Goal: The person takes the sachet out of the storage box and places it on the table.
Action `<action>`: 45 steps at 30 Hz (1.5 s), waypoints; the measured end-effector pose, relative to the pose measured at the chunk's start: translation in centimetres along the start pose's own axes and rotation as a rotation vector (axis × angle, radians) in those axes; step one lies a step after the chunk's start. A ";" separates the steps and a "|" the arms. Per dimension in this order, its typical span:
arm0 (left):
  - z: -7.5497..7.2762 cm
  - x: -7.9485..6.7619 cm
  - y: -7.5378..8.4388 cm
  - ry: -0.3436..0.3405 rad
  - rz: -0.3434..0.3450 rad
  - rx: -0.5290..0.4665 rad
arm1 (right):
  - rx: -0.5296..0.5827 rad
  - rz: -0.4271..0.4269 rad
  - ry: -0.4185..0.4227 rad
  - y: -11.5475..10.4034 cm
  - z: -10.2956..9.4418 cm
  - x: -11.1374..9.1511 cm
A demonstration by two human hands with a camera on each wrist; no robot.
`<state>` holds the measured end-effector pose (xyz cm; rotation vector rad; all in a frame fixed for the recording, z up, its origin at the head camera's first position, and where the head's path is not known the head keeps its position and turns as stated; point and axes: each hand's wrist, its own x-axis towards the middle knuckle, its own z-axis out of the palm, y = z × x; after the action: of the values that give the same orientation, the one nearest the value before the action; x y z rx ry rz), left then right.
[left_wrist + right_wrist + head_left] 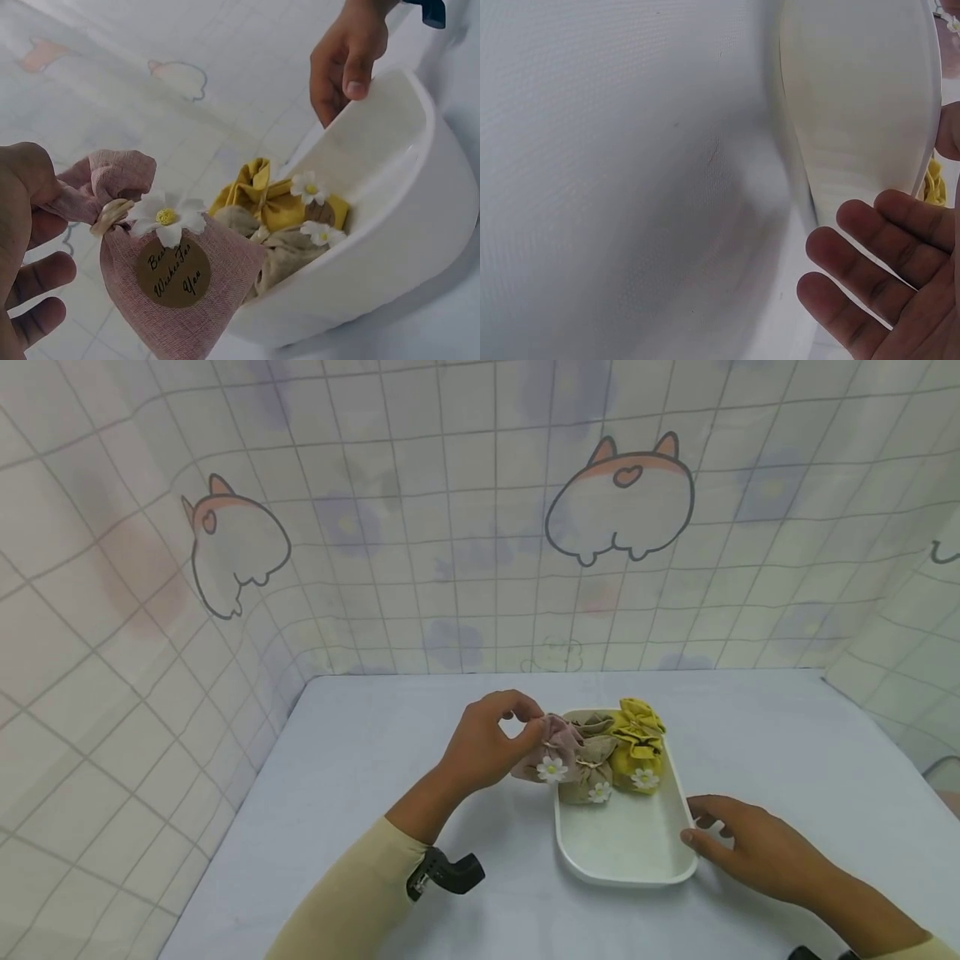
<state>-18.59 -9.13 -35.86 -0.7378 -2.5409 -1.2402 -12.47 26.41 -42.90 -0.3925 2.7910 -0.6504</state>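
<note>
My left hand (491, 739) pinches the gathered top of a pink drawstring pouch (172, 322) between thumb and finger. The pouch hangs over the left edge of a white tray (626, 852), with a white daisy and a round brown label on its front. Inside the tray's far end sit a yellow pouch (637, 747) and a beige pouch (588, 760), each with a daisy. A darker pouch top (595, 724) shows behind them, mostly hidden. At the tray's right side, my right hand (757, 852) holds the rim, thumb on top and fingers along the outer wall.
The tray stands on a table with a pale cloth (360, 735). Behind and at the sides hangs a white grid-patterned curtain (450, 527) with cartoon animal prints. A black wrist camera (446, 872) sits on my left sleeve.
</note>
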 end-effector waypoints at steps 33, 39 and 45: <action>-5.8 -3.0 -5.6 0.157 -0.186 0.024 | -0.004 0.009 -0.008 0.1 0.1 0.1; -6.5 -3.6 -6.6 0.161 -0.206 0.031 | -0.002 0.009 -0.013 0.1 0.0 0.1; -7.2 -4.2 -7.3 0.179 -0.215 0.032 | -0.001 -0.005 -0.005 0.1 -0.1 0.0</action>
<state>-19.03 -19.97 -37.99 -0.3352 -2.5350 -1.2623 -12.55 26.55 -42.92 -0.4008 2.7867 -0.6482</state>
